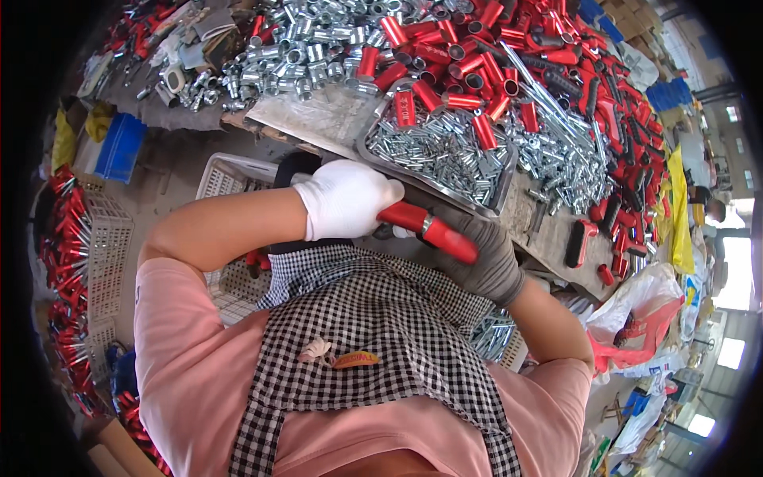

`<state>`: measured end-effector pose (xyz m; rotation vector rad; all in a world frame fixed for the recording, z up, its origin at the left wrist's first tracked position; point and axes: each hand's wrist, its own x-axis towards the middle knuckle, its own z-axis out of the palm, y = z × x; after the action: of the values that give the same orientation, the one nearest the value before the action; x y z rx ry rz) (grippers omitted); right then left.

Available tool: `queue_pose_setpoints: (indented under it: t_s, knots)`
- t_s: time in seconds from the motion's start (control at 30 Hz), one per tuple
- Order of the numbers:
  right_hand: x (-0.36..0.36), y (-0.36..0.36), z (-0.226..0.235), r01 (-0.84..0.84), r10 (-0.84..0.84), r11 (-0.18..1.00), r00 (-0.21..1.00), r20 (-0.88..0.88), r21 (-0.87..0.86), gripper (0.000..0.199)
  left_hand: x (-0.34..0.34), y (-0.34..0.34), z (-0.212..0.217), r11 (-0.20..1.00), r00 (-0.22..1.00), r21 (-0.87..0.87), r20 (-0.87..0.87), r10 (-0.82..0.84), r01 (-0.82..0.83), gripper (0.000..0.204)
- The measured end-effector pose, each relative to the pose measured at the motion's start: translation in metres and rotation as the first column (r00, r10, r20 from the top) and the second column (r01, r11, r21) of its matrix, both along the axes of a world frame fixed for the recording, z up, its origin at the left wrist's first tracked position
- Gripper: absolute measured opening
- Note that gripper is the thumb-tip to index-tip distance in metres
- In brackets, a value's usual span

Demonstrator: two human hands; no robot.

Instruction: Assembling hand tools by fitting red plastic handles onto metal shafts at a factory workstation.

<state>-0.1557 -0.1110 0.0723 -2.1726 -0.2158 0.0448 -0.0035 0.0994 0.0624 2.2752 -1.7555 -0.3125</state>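
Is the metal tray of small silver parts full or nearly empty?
Fairly full: silver parts cover most of the metal tray, with a few red tubes lying on top.

Two gloved hands are seen, one white [346, 199] and one grey [485, 254], with one red tube [429, 226] held between them. Just beyond the tube, one metal tray [381, 159] of silver fittings is counted, and beyond it red tubes [461, 56] too many to count.

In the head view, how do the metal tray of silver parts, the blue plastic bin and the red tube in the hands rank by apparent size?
1. Metal tray of silver parts
2. Red tube, held near the camera, and blue plastic bin look alike; unsure.
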Motion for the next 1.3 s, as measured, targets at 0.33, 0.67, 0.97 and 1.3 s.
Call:
queue_pose_setpoints:
  t_s: [0.33,0.67,0.97,1.3]
  knots:
    - [0.001,-0.011,-0.01,-0.152,0.434,0.807,0.808,0.398,-0.571,0.061,-0.011,-0.003,0.002,0.979,0.96,0.161,-0.268,-0.075,0.121,0.016]
    - [-0.005,0.003,-0.034,-0.064,0.091,0.984,0.982,0.164,-0.166,0.052,-0.006,0.004,0.002,0.987,0.997,0.144,0.019,-0.07,0.067,0.015]
    - [-0.01,-0.002,-0.031,-0.093,0.096,0.995,0.985,0.146,-0.023,0.053,-0.008,-0.007,0.013,0.925,0.977,0.371,-0.213,-0.006,0.087,0.017]
    - [-0.029,0.005,-0.034,-0.006,0.006,0.999,1.0,0.007,-0.049,0.054,-0.013,-0.01,-0.015,0.948,0.964,0.297,-0.264,-0.032,0.113,0.015]
